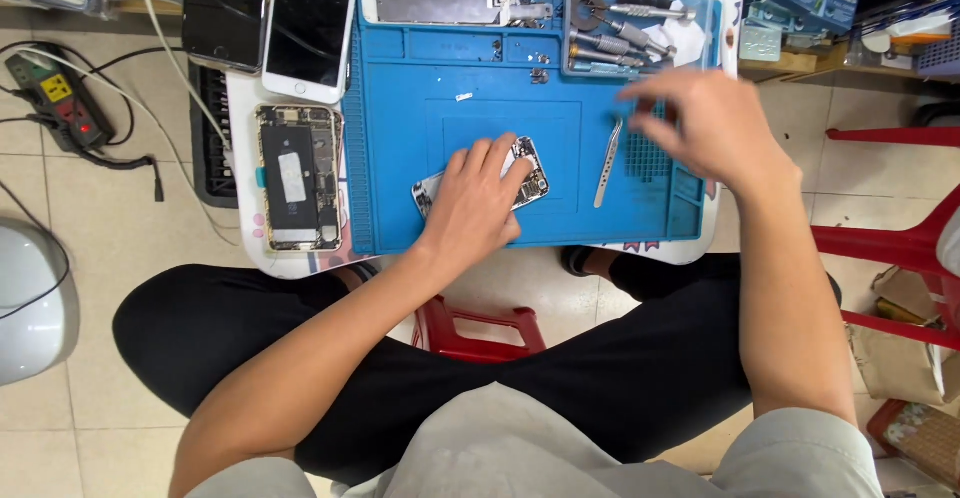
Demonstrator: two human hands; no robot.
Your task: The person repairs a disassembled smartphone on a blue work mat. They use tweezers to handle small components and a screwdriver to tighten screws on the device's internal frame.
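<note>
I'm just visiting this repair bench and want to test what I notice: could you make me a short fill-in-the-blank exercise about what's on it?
1. The left hand presses a small circuit board onto a work mat coloured ____.
2. The metal tool lying on the mat between the two hands is a pair of ____.
3. The opened phone showing its battery lies to the ____ of the mat.
4. The blurred right hand hovers over the mat's ____ side.

Missing words: blue; tweezers; left; right
</note>
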